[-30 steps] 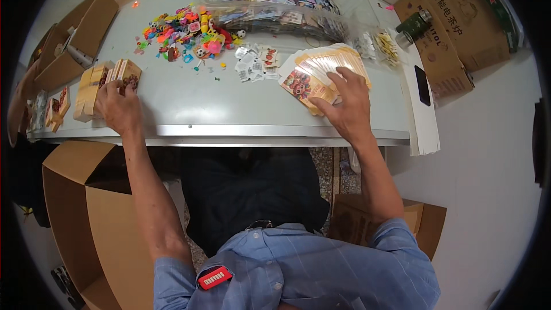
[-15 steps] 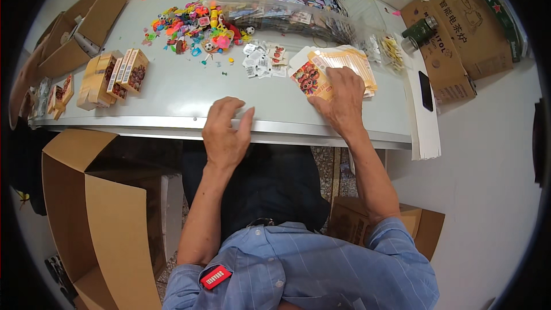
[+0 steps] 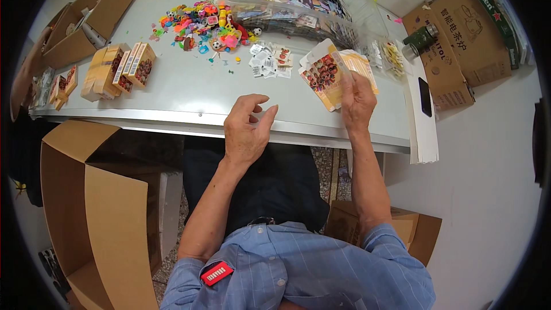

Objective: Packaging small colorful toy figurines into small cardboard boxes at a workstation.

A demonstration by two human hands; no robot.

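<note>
Between the thumb and fingers of my right hand [image 3: 359, 103] is a flat, unfolded small carton [image 3: 323, 74], orange with a red printed picture, tilted up off the table. Behind it lies a stack of similar flat cartons [image 3: 360, 64], partly hidden by the hand and the held one. My left hand [image 3: 248, 123] hovers at the table's front edge, fingers curved and apart, holding nothing. Beyond it sit small printed paper pieces [image 3: 268, 62] in a loose pile. A heap of colourful little plastic toys [image 3: 206, 26] lies farther back to the left.
A clear plastic bin [image 3: 298, 20] of flat printed packets stands at the back. Folded cartons [image 3: 135, 68] stand at left near an open cardboard box [image 3: 89, 20]. At right are a phone [image 3: 425, 96] and a dark green bottle [image 3: 420, 40]. A large open box [image 3: 115, 224] is below left.
My right hand has lifted a flat carton off the stack and turned it upward. My left hand has shifted right, its fingers still apart.
</note>
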